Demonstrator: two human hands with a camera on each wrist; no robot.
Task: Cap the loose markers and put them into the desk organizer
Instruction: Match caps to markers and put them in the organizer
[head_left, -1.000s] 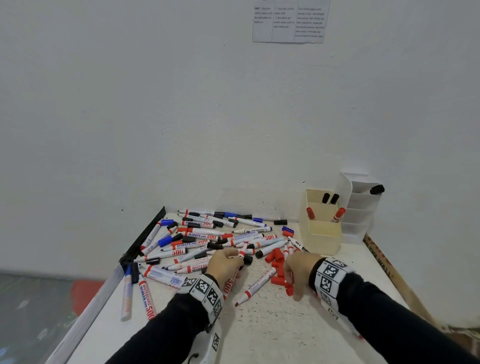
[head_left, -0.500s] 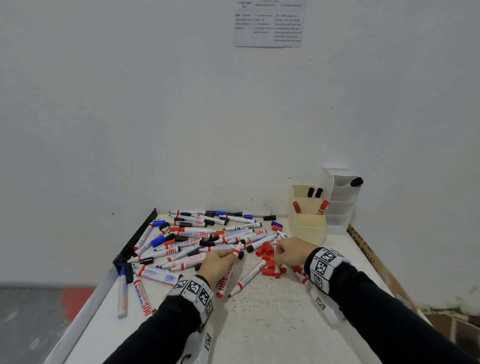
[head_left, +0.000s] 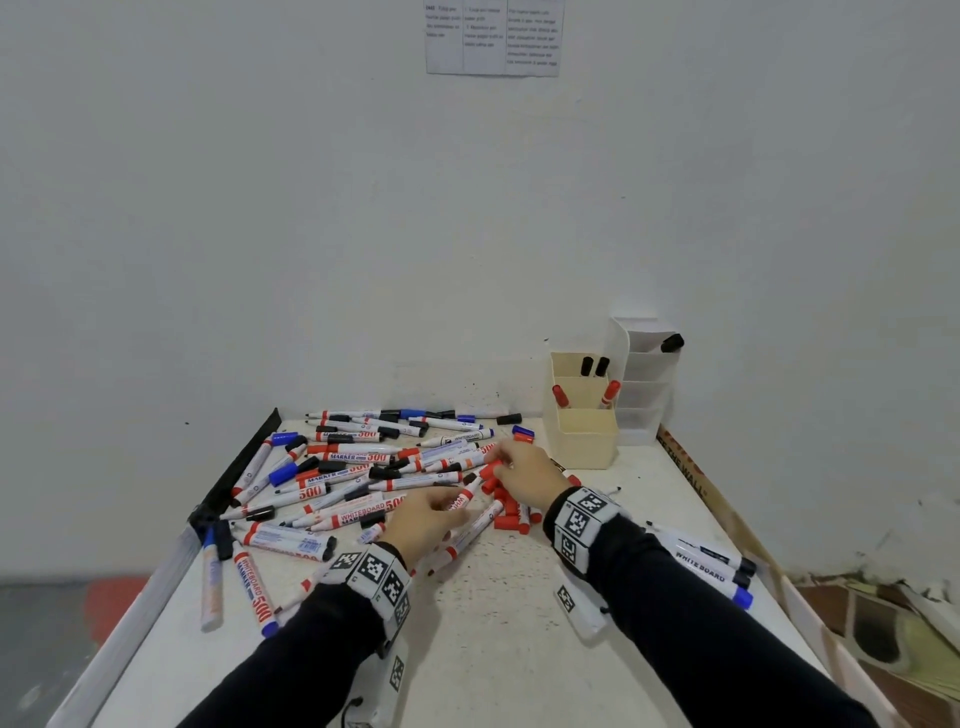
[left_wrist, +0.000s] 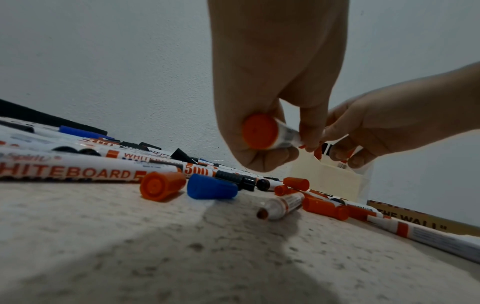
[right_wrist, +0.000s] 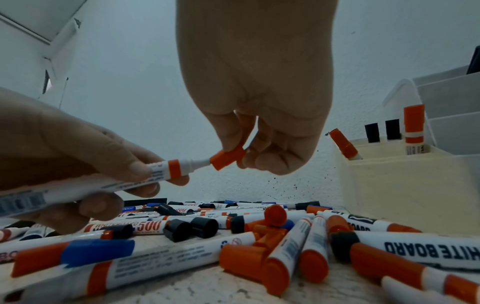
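Barely begun, by the look of it: only a handful of capped markers standing in the desk organizer at far right; a big heap of loose markers and red caps still spread over the table. Mid-capping now: left hand curled round a red marker, right hand pinching a red cap just onto its tip, above the pile.

Glossy plastic markers, speckled matt table
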